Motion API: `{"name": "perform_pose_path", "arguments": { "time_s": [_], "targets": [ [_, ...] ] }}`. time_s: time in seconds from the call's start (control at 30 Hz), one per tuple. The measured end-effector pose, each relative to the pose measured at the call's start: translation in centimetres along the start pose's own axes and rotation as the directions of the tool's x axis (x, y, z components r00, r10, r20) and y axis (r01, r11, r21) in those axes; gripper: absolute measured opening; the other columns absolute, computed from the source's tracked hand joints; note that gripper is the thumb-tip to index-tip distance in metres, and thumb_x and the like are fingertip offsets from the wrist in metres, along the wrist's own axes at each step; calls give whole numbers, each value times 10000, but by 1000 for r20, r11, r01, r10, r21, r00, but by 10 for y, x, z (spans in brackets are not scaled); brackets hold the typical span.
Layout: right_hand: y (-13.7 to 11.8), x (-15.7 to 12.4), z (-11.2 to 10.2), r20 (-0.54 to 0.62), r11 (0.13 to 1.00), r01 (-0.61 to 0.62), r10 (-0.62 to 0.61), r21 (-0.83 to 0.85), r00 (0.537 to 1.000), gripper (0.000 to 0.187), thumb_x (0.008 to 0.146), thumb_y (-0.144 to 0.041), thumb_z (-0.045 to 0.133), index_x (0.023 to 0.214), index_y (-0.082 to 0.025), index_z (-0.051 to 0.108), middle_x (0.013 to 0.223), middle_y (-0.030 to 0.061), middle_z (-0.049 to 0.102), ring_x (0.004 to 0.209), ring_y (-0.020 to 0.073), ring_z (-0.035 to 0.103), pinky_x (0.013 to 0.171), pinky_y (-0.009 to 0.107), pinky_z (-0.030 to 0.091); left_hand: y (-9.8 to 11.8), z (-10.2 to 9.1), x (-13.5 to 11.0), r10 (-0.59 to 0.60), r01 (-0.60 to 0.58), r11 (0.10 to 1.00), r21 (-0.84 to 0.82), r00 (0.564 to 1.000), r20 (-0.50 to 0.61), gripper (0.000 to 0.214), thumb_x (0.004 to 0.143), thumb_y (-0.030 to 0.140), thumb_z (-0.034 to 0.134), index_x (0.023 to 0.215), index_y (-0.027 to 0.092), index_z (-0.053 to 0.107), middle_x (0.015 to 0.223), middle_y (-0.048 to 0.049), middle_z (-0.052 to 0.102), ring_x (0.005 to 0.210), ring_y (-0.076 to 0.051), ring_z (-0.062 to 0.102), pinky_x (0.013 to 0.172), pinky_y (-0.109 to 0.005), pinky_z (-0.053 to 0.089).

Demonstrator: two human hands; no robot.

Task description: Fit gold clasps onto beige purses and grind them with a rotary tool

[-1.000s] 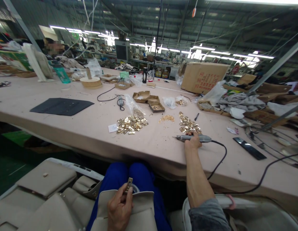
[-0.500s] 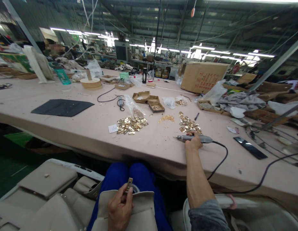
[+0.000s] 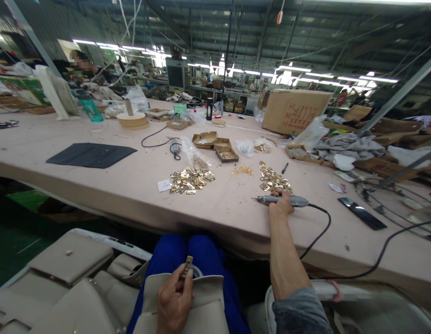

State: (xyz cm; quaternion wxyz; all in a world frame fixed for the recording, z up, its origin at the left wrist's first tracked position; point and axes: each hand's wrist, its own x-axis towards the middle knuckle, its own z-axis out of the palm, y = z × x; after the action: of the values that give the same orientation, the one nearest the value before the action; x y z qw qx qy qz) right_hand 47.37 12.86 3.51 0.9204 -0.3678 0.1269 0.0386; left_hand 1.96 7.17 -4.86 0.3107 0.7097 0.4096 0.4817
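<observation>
My left hand (image 3: pixel 174 297) is low in front of me, pinching a small gold metal plate (image 3: pixel 188 265) with slots between thumb and fingers. Below it a beige leather bag piece (image 3: pixel 208 297) lies across my lap. On the table, my right hand (image 3: pixel 281 205) is wrapped round a grey electric screwdriver (image 3: pixel 297 201), whose tip points left. Just beyond that hand is a pile of gold metal fittings (image 3: pixel 271 176). Another pile of gold plates (image 3: pixel 190 180) lies left of it, with a heap of tiny gold screws (image 3: pixel 242 172) between the two.
Beige bags (image 3: pixel 69 260) are stacked at my lower left. A black sheet (image 3: pixel 92 155) lies on the table's left; a dark phone-like slab (image 3: pixel 362 213) lies at the right. Small cardboard trays (image 3: pixel 227 155) and a large carton (image 3: pixel 293 111) stand farther back. The screwdriver's cord (image 3: pixel 327 227) hangs over the edge.
Both hands stay almost where they were, with the same holds. In the left background, a person's head has shifted and shows more. The view has moved very slightly.
</observation>
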Motion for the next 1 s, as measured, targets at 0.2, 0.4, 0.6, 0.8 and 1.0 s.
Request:
{"name": "perform_pose_path", "arguments": {
  "time_s": [0.2, 0.4, 0.6, 0.8, 1.0],
  "targets": [
    [-28, -20, 4, 113, 994, -100, 95, 39, 989, 238, 855, -59, 630, 806, -194, 441, 706, -70, 523, 511, 45, 453, 474, 166, 488, -1, 1, 2, -6, 6, 1000, -7, 999, 34, 291, 976, 392, 656, 1157, 171, 708, 567, 42, 688, 415, -162, 644, 474, -236, 568],
    [-60, -91, -26, 341, 979, -203, 187, 11, 921, 205, 854, -21, 618, 754, -174, 527, 725, -59, 504, 502, 23, 442, 547, 200, 493, 19, 0, 0, -38, 34, 995, 95, 998, 46, 289, 995, 318, 602, 1196, 136, 703, 862, -90, 746, 711, -213, 717, 700, -321, 601],
    [-49, -221, -73, 490, 952, -248, 304, -178, 817, 139, 837, -126, 730, 787, -179, 612, 788, -5, 535, 549, 61, 456, 577, 266, 528, 21, 2, -3, -120, 121, 986, 113, 993, -14, 242, 985, 267, 611, 1171, 153, 716, 912, -90, 686, 763, -198, 652, 745, -321, 562],
    [-21, -312, -96, 586, 948, -78, 255, -310, 769, 183, 823, -229, 764, 884, -200, 593, 748, -29, 564, 579, 84, 491, 644, 283, 548, 23, 1, 0, -148, 150, 975, 167, 989, -23, 129, 960, 228, 620, 870, 178, 699, 728, -26, 589, 626, -161, 556, 635, -284, 469],
    [-10, -338, -98, 681, 945, 101, 148, -312, 717, 161, 884, -271, 736, 907, -182, 604, 742, -26, 607, 540, 88, 518, 642, 309, 540, 20, 2, 2, -147, 154, 973, 170, 988, -53, 179, 929, 200, 614, 753, 192, 641, 664, -4, 542, 566, -149, 499, 585, -282, 417]
  ]
}}
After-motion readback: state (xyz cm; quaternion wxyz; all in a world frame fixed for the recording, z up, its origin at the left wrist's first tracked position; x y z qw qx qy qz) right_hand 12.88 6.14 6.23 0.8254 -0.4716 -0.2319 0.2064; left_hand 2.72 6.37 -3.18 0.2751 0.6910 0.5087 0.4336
